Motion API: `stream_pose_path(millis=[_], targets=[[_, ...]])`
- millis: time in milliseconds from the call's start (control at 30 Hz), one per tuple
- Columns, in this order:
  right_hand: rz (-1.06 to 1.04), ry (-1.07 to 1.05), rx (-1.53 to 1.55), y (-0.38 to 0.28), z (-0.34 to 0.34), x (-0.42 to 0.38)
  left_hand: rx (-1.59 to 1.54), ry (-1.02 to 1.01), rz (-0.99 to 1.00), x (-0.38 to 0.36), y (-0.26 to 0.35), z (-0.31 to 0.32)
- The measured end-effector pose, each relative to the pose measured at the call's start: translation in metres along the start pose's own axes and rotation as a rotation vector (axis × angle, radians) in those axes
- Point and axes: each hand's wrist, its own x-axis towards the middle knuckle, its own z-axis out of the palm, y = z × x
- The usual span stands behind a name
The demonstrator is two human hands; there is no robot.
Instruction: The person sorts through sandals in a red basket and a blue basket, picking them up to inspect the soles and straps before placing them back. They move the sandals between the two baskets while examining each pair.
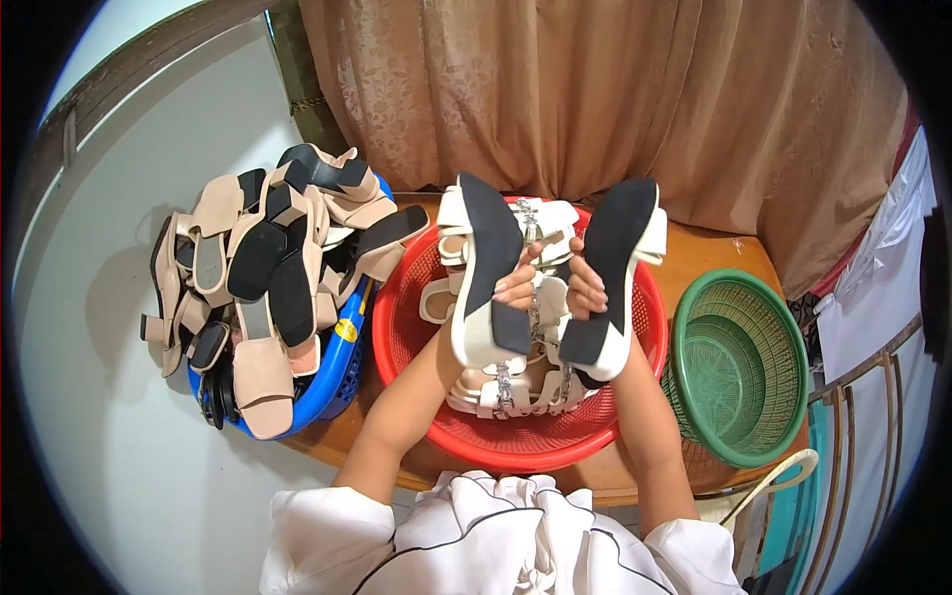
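Note:
My left hand (518,283) is closed round a white heeled sandal (486,253), its black sole turned up toward me. In my right hand (585,286) is a matching white sandal (620,248), also sole-up, with its block heel nearest me. Both are raised above a red plastic basket (521,458). Inside that basket lie several more white sandals (506,392), some with silver chain-like trim on the straps. The thumbs and parts of the fingers are hidden behind the two sandals.
To the left, a blue basket (342,372) is heaped with beige and black heeled sandals (266,372), some overhanging its rim. A green plastic basket (684,397) stands at the right on the wooden table (729,253). Brown curtains (595,99) hang behind.

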Motion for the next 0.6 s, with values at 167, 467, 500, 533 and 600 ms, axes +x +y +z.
stream_pose_path(millis=[167, 467, 500, 533, 600], targets=[[-0.135, 0.549, -0.052, -0.038, -0.049, -0.034, 0.079, 0.562, 0.189, -0.007, -0.007, 0.02], [-0.609, 0.763, -0.189, -0.056, -0.034, -0.047, 0.529, 0.85, 0.442, -0.016, 0.035, -0.016], [-0.638, 0.768, -0.17, -0.056, -0.024, -0.04, 0.555, 0.845, 0.438, -0.012, 0.03, -0.007], [-0.667, 0.773, -0.152, -0.055, -0.009, -0.033, 0.581, 0.84, 0.434, -0.009, 0.028, -0.002], [-0.711, 0.736, -0.126, -0.039, 0.017, -0.02, 0.553, 0.773, 0.418, -0.007, 0.025, -0.001]])
